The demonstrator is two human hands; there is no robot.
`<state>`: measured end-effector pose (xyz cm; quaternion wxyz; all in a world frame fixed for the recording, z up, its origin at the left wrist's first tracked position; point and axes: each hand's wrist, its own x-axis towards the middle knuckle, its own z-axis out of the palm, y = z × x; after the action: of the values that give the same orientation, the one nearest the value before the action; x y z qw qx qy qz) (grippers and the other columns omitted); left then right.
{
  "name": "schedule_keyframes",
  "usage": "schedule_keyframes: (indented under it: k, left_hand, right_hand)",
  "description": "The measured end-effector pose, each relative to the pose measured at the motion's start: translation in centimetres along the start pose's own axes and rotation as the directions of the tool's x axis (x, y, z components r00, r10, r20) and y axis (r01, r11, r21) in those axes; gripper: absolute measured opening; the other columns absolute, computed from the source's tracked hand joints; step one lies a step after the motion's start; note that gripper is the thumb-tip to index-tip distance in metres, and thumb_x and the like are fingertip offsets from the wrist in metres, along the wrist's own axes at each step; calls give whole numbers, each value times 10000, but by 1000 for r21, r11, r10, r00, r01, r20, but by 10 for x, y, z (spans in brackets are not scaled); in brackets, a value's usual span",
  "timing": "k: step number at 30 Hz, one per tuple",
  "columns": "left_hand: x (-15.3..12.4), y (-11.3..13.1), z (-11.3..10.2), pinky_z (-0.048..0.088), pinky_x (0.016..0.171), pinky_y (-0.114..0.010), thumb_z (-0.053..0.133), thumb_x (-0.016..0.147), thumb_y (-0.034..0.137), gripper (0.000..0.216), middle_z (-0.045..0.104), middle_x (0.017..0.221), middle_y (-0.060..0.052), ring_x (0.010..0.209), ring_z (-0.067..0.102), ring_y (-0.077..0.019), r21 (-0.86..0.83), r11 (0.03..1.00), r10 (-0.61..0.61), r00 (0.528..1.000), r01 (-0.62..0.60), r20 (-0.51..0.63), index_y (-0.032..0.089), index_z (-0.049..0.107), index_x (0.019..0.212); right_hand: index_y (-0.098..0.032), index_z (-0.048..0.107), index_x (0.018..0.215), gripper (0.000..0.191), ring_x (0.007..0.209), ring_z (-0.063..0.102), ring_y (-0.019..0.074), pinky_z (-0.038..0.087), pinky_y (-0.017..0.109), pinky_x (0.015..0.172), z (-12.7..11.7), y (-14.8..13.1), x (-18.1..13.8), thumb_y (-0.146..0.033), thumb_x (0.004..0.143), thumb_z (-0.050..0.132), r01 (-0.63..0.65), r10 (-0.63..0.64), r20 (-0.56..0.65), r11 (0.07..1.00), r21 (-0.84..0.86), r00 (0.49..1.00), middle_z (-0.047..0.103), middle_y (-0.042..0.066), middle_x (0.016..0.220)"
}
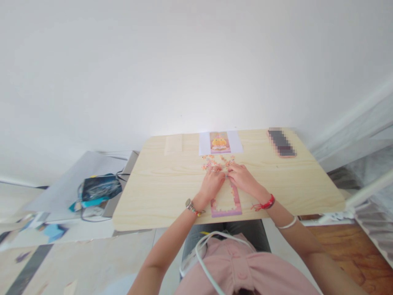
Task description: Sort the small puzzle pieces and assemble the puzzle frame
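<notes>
A partly assembled jigsaw puzzle (226,213) with a purple-pink border lies near the table's front edge, its middle showing bare tabletop. My left hand (212,184) reaches over its upper left part, fingers curled and closed. From the other side my right hand (245,179) meets it, thumb and fingers pinched together at the puzzle's top edge. What lies between the fingertips is too small and covered to make out. Just beyond the fingers, loose puzzle pieces (232,159) are scattered. Behind them sits a printed sheet (220,143) with an orange pumpkin-like figure.
The light wooden table (147,188) stands against a white wall. A phone (281,143), blurred out, lies at the back right, and a pale flat rectangle (173,144) at the back left. Left of the table is a dark bag-like bundle (101,188) with cords. A white cable (199,250) hangs across my lap.
</notes>
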<state>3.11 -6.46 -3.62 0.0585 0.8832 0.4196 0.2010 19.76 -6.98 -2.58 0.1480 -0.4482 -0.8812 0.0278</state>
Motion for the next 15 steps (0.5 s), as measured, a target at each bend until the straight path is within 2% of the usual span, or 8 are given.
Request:
schedule_keyframes:
  k: [11, 15]
  left_hand:
    - [-4, 12, -1, 437, 817, -380, 439, 828, 114, 121, 526, 1034, -118, 1017, 466, -242, 189, 979, 73, 997, -77, 26, 145, 541, 885]
    - [-6, 11, -3, 446, 776, -370, 428, 827, 114, 120, 529, 1016, -116, 984, 485, -239, 192, 980, 52, 998, -57, 32, 148, 530, 881]
  right_hand:
    - [-148, 611, 711, 169, 835, 513, 198, 351, 334, 747, 1, 0, 0, -134, 814, 478, -10, 11, 21, 999, -46, 1000, 590, 75, 845]
    - [-152, 611, 704, 180, 832, 511, 196, 356, 335, 740, -1, -1, 1, -137, 817, 472, -8, 9, 22, 999, -54, 1000, 586, 78, 839]
